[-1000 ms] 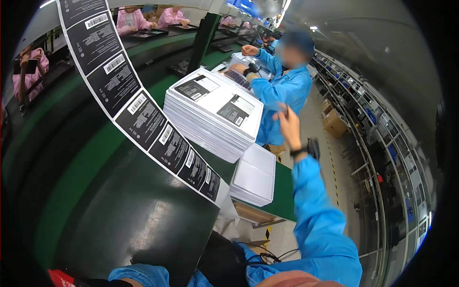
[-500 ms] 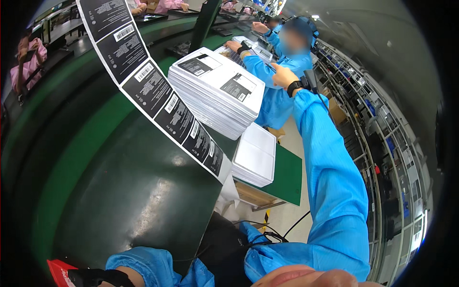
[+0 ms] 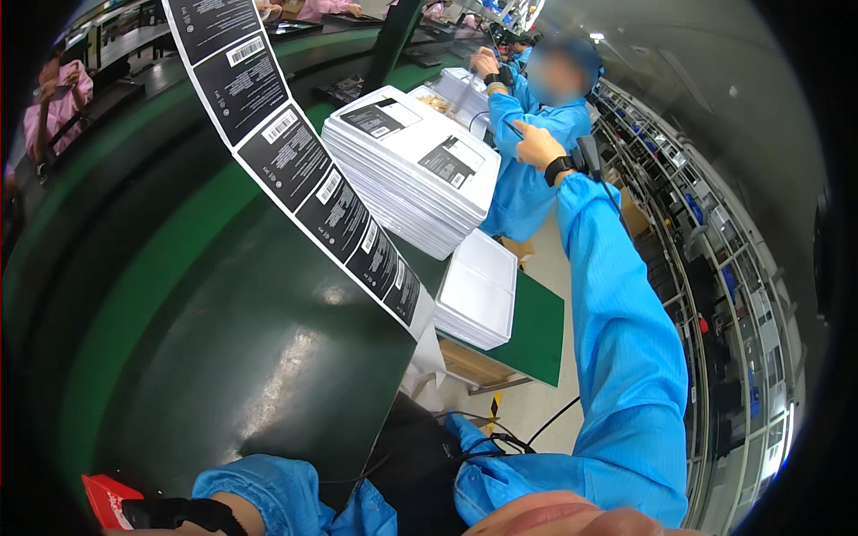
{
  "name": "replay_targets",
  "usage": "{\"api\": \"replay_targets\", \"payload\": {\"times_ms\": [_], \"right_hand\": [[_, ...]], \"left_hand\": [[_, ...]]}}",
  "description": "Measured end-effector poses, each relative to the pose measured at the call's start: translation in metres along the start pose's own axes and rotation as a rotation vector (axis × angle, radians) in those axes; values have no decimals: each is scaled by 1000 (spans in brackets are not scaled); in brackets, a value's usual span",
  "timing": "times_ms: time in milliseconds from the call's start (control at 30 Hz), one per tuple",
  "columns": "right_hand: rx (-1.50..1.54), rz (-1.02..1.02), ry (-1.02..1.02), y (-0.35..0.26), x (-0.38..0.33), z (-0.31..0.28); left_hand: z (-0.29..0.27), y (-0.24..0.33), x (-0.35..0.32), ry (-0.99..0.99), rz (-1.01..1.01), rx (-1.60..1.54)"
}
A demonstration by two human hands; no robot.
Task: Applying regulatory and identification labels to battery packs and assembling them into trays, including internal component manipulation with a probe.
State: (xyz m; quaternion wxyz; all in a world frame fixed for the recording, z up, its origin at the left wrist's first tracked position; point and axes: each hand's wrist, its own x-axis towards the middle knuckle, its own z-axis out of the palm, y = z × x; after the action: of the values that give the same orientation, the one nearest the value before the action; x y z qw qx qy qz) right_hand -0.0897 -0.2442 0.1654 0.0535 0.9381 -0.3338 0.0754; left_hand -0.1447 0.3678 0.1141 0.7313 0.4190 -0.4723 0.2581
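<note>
Two stacks sit on the dark green glossy belt surface [image 3: 179, 295]. One is a tall stack of flat white boxes with black printed labels on top [image 3: 407, 183], upper centre. The other is a lower stack of plain white flat trays [image 3: 483, 290], just below and right of it at the belt edge.

A long paper strip of black rectangular labels with white barcode patches [image 3: 295, 161] runs diagonally from the upper left of the frame to the centre. It passes just left of the tall stack, and its lower end hangs at the belt edge.

Right hand [image 3: 534, 143] is raised in the upper centre-right at the end of a blue sleeve, with a black wristband [image 3: 559, 168] below it. Its fingers are curled together in a loose fist, and I cannot tell if anything is pinched inside. It hovers near the right side of the tall stack, not touching it, well apart from the label strip.

Left hand is off the lower left edge, state cannot be told. Only the blue left sleeve [image 3: 259, 487], a black wrist strap [image 3: 179, 514] and a red flat object [image 3: 107, 498] show there.

Co-worker in a blue coat [image 3: 523, 192] stands behind the tall stack, upper centre.

Judgement: the step looks like a reach between handling moves, nothing gripped off the stack yet. Taking a box would call for uncurling the fingers and dropping left and down onto the top box; taking a label means crossing over the stack to the strip
</note>
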Motion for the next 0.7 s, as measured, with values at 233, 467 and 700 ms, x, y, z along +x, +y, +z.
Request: {"api": "replay_targets", "payload": {"times_ms": [233, 467, 700], "right_hand": [[-21, -236, 136, -28, -10, 21], [189, -320, 235, -93, -42, 67], [321, -288, 352, -104, -35, 113]], "left_hand": [[-1, -1, 1, -16, -8, 53], [5, -11, 0, -1, 1, 85], [2, -30, -8, -23, -43, 88]]}}
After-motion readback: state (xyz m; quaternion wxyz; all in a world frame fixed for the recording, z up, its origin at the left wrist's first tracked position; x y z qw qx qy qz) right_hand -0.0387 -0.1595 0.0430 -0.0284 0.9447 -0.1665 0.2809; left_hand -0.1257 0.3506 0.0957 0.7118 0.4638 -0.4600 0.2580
